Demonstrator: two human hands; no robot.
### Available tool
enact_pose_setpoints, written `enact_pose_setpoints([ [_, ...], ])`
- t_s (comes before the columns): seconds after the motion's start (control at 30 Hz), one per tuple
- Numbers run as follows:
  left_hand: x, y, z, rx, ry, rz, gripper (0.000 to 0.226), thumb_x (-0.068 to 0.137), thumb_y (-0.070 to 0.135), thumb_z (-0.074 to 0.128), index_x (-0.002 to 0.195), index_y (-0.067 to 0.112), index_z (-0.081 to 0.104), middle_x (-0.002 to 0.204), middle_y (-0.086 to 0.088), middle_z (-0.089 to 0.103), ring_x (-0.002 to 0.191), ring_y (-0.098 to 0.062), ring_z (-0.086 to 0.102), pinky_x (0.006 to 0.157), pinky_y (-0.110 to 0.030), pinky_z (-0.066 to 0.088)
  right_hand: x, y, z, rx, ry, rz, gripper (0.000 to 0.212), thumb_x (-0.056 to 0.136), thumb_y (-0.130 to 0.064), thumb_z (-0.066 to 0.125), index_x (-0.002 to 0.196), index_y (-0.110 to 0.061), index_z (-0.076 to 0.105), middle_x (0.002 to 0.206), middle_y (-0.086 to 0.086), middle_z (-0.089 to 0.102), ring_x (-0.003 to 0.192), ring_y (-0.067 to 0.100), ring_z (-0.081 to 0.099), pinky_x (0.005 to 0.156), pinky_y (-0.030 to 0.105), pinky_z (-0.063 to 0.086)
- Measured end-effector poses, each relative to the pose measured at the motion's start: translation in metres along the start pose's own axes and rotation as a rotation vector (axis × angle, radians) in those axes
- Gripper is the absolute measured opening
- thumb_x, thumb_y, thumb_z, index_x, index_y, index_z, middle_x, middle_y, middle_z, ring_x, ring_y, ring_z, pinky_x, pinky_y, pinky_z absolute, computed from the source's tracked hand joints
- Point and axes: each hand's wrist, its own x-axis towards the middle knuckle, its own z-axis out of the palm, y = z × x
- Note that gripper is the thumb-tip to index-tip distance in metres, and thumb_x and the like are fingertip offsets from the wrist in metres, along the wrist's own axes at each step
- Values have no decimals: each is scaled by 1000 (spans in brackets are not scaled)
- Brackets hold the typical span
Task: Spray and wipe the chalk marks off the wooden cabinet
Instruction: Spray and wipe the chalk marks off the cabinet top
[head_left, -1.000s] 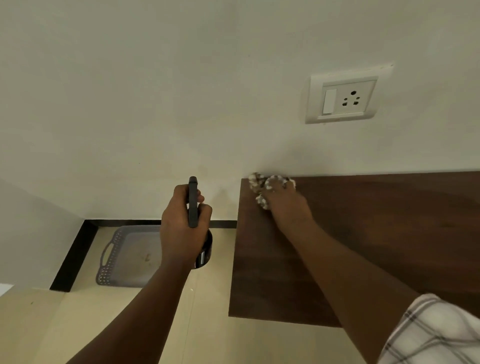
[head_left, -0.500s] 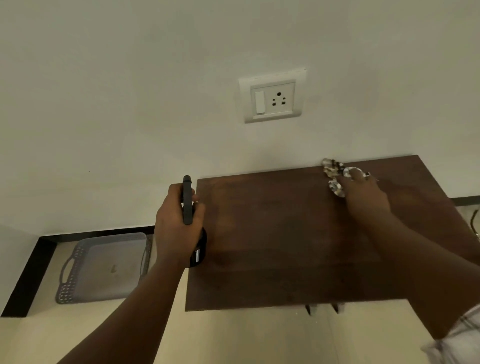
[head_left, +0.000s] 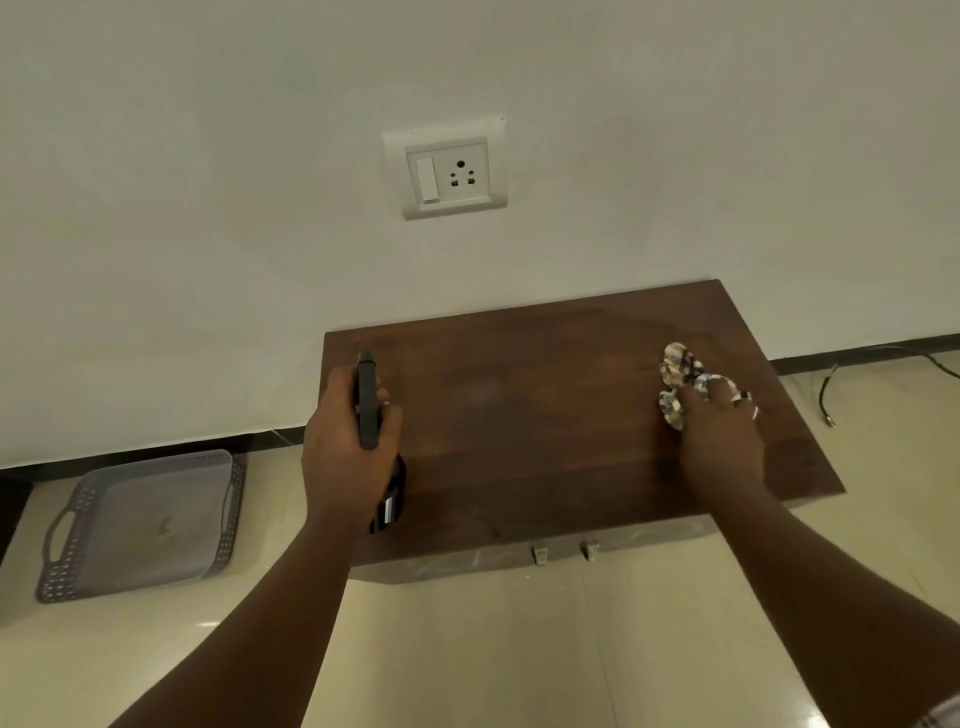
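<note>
Your left hand grips the black spray bottle while your right hand presses the patterned cloth onto the wooden cabinet, fingers curled round it.

Dark brown wooden cabinet top with faint whitish chalk smears along its front edge, set against an off-white wall with a black skirting strip at the base. The cloth is a cream, tan & dark-grey check pattern, the spray bottle is black w/ a small white label — and the wall socket plate is white. On the glossy cream floor tiles sits a grey tray with a darker grey lattice-pattern rim — a thin black cable lies at far right.
</note>
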Motion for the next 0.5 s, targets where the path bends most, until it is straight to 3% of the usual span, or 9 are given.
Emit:
enact_pose_setpoints([
  [0.2, -9, 7, 3, -3, -24, -15, 11, 96, 17, 58, 101, 24, 51, 80, 8, 57, 72, -14, 57, 64, -28, 45, -49, -31, 17, 29, 43, -15, 34, 94, -15, 44, 125, -10, 56, 134, 19, 44, 120, 42, 41, 91, 52, 49],
  [0.37, -11, 13, 0, -6, -12, -23, 11, 96, 17, 59, 103, 20, 52, 84, 2, 60, 74, -17, 59, 67, -28, 46, -90, -78, 36, 10, 59, -288, 42, 92, -25, 34, 115, -8, 64, 121, 18, 56, 111, 44, 52, 97, 57, 42],
  [0.5, -15, 15, -3, -17, 10, -23, 11, 95, 15, 59, 105, 18, 54, 84, 6, 61, 75, -16, 60, 68, -28, 47, -123, -108, 44, 50, 49, -495, 29, 87, -25, 64, 113, -11, 65, 118, 16, 58, 107, 41, 56, 91, 51, 50],
])
